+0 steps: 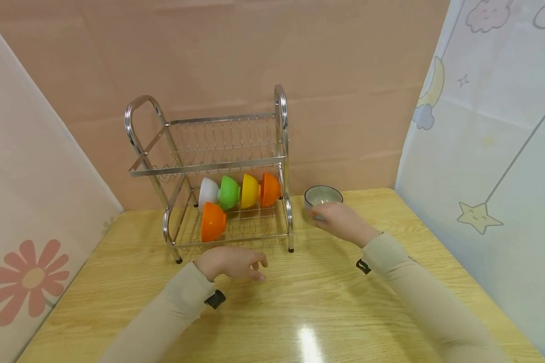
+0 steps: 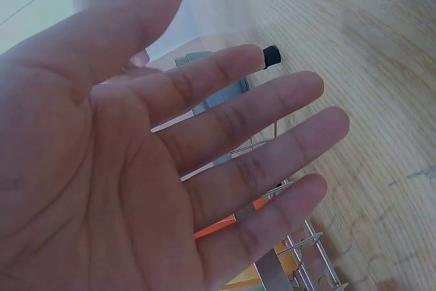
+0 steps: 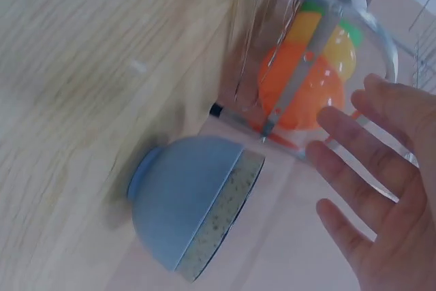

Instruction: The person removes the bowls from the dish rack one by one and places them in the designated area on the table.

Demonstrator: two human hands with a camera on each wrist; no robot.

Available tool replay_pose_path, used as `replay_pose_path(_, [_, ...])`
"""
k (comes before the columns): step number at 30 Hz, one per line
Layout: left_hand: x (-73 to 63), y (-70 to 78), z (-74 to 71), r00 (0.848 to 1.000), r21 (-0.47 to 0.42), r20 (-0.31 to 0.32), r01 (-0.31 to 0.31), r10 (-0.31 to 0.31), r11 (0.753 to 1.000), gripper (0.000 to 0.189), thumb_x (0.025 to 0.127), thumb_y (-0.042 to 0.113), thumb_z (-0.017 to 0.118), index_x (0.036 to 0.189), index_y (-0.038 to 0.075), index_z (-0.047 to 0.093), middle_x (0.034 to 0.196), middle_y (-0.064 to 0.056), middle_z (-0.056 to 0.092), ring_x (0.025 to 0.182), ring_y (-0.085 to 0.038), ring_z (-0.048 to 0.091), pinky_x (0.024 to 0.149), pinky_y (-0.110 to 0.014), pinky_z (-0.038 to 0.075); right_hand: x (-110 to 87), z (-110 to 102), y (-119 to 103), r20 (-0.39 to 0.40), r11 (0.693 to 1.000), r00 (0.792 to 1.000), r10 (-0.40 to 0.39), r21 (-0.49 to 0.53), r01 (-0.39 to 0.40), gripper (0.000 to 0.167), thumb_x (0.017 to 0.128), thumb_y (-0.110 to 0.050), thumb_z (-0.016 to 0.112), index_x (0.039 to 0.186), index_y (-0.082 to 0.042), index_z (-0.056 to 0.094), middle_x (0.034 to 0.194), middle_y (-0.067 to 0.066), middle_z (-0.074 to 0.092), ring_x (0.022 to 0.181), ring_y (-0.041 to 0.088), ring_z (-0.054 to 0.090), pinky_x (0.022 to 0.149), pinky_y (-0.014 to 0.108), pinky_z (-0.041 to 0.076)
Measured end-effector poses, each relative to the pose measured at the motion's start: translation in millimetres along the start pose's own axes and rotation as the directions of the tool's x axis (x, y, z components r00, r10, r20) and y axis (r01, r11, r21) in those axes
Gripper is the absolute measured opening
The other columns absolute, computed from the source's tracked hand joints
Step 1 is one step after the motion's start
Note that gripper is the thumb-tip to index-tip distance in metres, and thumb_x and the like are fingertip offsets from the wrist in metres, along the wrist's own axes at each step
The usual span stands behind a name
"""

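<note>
A speckled bowl with a dark rim and blue-grey outside (image 3: 184, 195) stands upright on the table, right of the rack. My right hand (image 1: 340, 220) is at its near side in the head view; the right wrist view shows loosely bent fingers (image 3: 364, 168) apart from the bowl, holding nothing. My left hand (image 1: 236, 263) hovers before the rack's front edge, palm empty and fingers (image 2: 272, 148) spread in the left wrist view. On the lower tier, a white bowl (image 1: 208, 192), green bowl (image 1: 229, 193), yellow bowl (image 1: 250, 191) and orange bowl (image 1: 270, 190) lean in a row, with another orange bowl (image 1: 213, 223) in front.
The two-tier metal dish rack (image 1: 209, 165) stands at the back left of the wooden table (image 1: 327, 302); no bowls show on its upper tier. Cloth panels (image 1: 490, 151) enclose the back and both sides.
</note>
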State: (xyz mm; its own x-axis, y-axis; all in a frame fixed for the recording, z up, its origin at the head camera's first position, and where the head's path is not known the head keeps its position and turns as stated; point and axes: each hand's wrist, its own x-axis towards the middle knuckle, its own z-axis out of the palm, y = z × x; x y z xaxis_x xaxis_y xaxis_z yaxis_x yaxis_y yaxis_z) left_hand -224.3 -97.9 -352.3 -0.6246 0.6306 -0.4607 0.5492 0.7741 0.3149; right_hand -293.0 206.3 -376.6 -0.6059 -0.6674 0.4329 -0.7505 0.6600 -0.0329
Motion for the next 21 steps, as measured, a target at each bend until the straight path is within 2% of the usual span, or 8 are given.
replay_pose_path(3, [-2.1,1.1,-2.5,1.000,0.000,-0.001,0.006,-0.006,1.000,0.040,0.096,0.038,0.058,0.130,0.016,0.056,0.118,-0.001,0.064,0.106,-0.017,0.061,0.093,-0.037,0.049,-0.4,1.1,-11.4,0.061,1.000,0.998,-0.030,0.008,0.029,0.009,0.087,-0.017,0.072,0.094,-0.014,0.069,0.090,-0.003,0.072,0.078,0.012,0.068,0.071,0.031,0.055])
replay_pose_path(8, [-5.7,-0.4,-2.3,1.000,-0.001,-0.008,0.016,-0.016,1.000,0.039,0.096,0.037,0.059,0.128,0.016,0.057,0.117,-0.001,0.065,0.107,-0.018,0.061,0.092,-0.038,0.050,-1.2,6.5,-23.7,0.202,0.999,0.979,-0.004,0.046,-0.006,0.007,0.090,-0.019,0.070,0.097,-0.017,0.069,0.091,-0.006,0.072,0.078,0.009,0.068,0.070,0.029,0.055])
replay_pose_path(15, [-3.3,-5.8,5.4,1.000,0.019,-0.028,0.005,-0.005,1.000,0.037,0.095,0.040,0.060,0.125,0.019,0.059,0.114,0.002,0.065,0.101,-0.015,0.062,0.087,-0.036,0.051,-9.1,11.6,-25.9,0.394,0.993,0.917,0.068,0.062,-0.100,0.010,0.093,-0.018,0.065,0.101,-0.014,0.068,0.085,-0.005,0.070,0.074,0.007,0.064,0.065,0.028,0.052])
replay_pose_path(21, [-0.9,-3.6,4.4,1.000,0.007,-0.023,0.001,-0.001,1.000,0.038,0.095,0.040,0.059,0.127,0.019,0.058,0.114,0.003,0.065,0.102,-0.015,0.062,0.089,-0.037,0.051,-13.0,10.9,-24.3,0.461,0.985,0.881,0.102,0.077,-0.155,0.012,0.093,-0.018,0.065,0.103,-0.014,0.069,0.088,-0.005,0.070,0.078,0.008,0.064,0.067,0.029,0.053])
